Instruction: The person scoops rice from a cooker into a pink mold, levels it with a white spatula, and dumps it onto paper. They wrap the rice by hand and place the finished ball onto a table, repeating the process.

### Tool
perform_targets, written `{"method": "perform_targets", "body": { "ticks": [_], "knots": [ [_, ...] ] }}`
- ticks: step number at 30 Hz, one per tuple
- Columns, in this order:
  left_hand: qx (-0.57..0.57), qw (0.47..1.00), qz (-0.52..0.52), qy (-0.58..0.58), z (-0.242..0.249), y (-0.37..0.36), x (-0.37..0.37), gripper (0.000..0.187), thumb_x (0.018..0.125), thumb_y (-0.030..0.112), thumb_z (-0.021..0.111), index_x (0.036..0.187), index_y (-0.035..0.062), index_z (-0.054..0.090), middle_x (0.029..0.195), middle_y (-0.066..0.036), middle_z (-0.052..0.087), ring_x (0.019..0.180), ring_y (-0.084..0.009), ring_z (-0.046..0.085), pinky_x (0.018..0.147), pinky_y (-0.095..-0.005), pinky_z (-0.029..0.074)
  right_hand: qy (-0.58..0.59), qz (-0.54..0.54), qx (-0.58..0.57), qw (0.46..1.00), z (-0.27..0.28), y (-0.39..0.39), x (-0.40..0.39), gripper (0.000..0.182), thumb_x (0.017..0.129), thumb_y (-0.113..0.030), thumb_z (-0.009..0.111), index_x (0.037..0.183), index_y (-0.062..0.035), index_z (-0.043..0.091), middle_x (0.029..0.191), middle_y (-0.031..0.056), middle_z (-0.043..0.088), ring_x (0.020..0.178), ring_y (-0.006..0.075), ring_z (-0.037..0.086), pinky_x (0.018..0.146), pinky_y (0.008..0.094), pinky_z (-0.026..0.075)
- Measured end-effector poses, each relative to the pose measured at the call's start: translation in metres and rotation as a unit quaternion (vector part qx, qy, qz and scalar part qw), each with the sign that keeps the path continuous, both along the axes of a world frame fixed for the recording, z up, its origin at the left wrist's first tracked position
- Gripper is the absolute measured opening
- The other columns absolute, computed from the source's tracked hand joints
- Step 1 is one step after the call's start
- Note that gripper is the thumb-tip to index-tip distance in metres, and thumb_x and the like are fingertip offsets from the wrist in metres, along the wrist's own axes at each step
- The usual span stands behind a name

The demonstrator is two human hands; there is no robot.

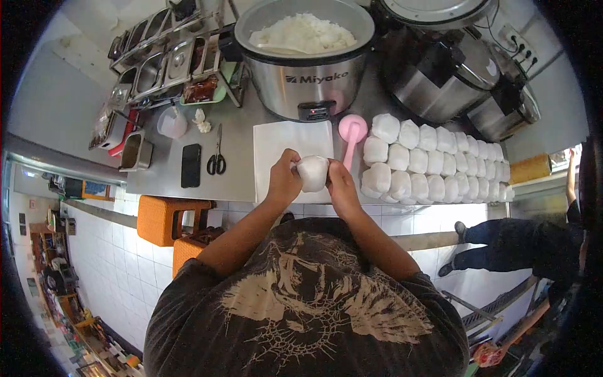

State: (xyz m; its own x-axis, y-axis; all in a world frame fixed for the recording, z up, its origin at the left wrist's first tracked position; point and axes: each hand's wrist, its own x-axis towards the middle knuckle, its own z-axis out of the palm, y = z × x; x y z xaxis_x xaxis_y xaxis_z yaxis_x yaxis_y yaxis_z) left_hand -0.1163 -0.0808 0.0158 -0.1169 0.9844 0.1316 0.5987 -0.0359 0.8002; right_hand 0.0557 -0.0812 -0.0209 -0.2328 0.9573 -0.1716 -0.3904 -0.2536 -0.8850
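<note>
We've got bundle [313, 176] just our side of cooker [271, 78], left hand [286, 178] and right hand [342, 183] pinching its sides. Probably soft, fairly light, might tear imo; we'd cup sides, go easy squeezing.

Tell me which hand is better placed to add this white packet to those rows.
Likely the right hand: both hold the white packet, but this one is on the side nearer the rows of packets. The left hand is on the opposite side, farther from them.

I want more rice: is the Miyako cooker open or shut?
Open: the cooker is uncovered on top, and rice shows inside.
</note>
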Motion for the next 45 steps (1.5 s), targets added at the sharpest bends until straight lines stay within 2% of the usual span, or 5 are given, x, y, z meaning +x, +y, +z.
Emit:
{"method": "perform_targets", "body": {
  "ticks": [10, 22, 36, 43, 45],
  "knots": [
    [-0.394, 0.695, -0.198, -0.567, 0.007, 0.001, 0.017, 0.088, 0.084, 0.027, 0.081, 0.149, 0.0198, 0.023, 0.143, -0.009, 0.043, 0.126, -0.0276, 0.05, 0.094, -0.0483, 0.046, 0.237, 0.121, -0.072, 0.961, 0.059, -0.017, 0.057, 0.048, 0.101, -0.01, 0.055, 0.146, -0.0043, 0.041, 0.135, 0.0138, 0.057, 0.128, 0.0253, 0.054, 0.109, 0.0422, 0.044],
    [-0.396, 0.752, -0.001, -0.526, -0.033, -0.046, 0.019, 0.043, 0.095, 0.03, 0.068, 0.129, 0.0106, 0.048, 0.126, -0.01, 0.059, 0.11, -0.0246, 0.058, 0.093, -0.0407, 0.048, -0.423, -0.435, 0.163, 0.778, 0.038, 0.116, 0.379, 0.061, 0.086, -0.031, 0.077, 0.132, 0.0032, 0.055, 0.124, 0.0188, 0.062, 0.112, 0.0265, 0.059, 0.098, 0.0361, 0.046],
    [-0.313, 0.826, 0.152, -0.444, 0.026, -0.079, -0.008, 0.021, 0.101, 0.024, 0.059, 0.113, 0.0074, 0.058, 0.106, -0.007, 0.064, 0.094, -0.0193, 0.061, 0.086, -0.0357, 0.049, -0.816, -0.264, 0.133, 0.497, -0.015, 0.189, 0.44, 0.054, 0.096, -0.053, 0.056, 0.129, -0.01, 0.062, 0.118, 0.021, 0.06, 0.116, 0.0446, 0.053, 0.092, 0.0597, 0.045],
    [0.033, 0.997, 0.066, 0.014, 0.151, 0.065, -0.058, 0.017, 0.099, 0.016, 0.061, 0.09, 0.0017, 0.063, 0.071, -0.004, 0.057, 0.067, -0.0103, 0.054, 0.063, -0.0282, 0.046, -0.408, 0.064, 0.256, 0.874, -0.021, 0.122, 0.164, 0.026, 0.097, -0.022, 0.056, 0.112, -0.0044, 0.067, 0.115, 0.0194, 0.066, 0.11, 0.0316, 0.062, 0.096, 0.0428, 0.047],
    [0.173, 0.98, -0.001, 0.102, 0.193, 0.13, -0.055, 0.013, 0.096, 0.015, 0.064, 0.094, 0.0023, 0.067, 0.076, -0.007, 0.063, 0.071, -0.0167, 0.061, 0.068, -0.0323, 0.049, -0.589, 0.033, 0.322, 0.741, -0.047, 0.1, 0.074, 0.028, 0.094, -0.024, 0.057, 0.107, -0.001, 0.066, 0.112, 0.0192, 0.067, 0.109, 0.0368, 0.061, 0.097, 0.0447, 0.047]
  ]
}}
